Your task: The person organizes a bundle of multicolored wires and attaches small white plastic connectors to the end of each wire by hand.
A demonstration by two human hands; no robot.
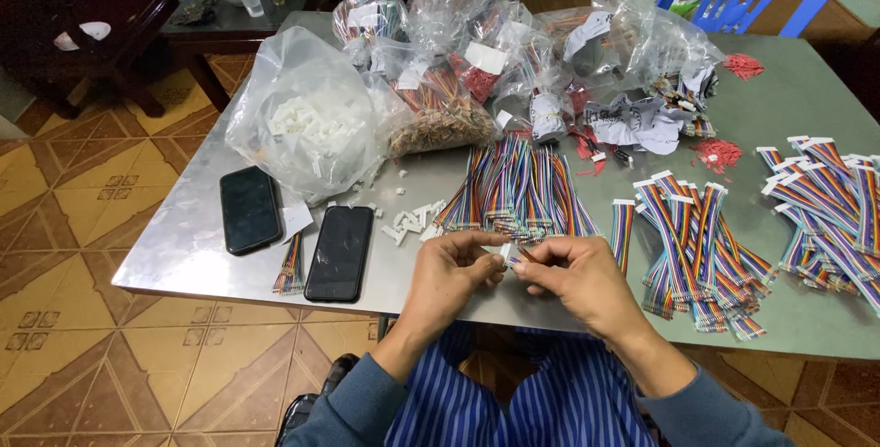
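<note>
A: What is gripped by the left hand (pixel 456 268)?
B: A small white connector (pixel 507 253), pinched between both hands just above the counter (pixel 183 254) edge; the right hand (pixel 573 275) is closed on its ribbon end

A: How should it be handled?
B: It looks light, stiff and small; the plastic body is best pinched, not the soft wires

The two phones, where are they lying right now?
In the head view, both phones lie face up on the table's left side: one below the bag of white connectors, the other left of the left hand.
</note>
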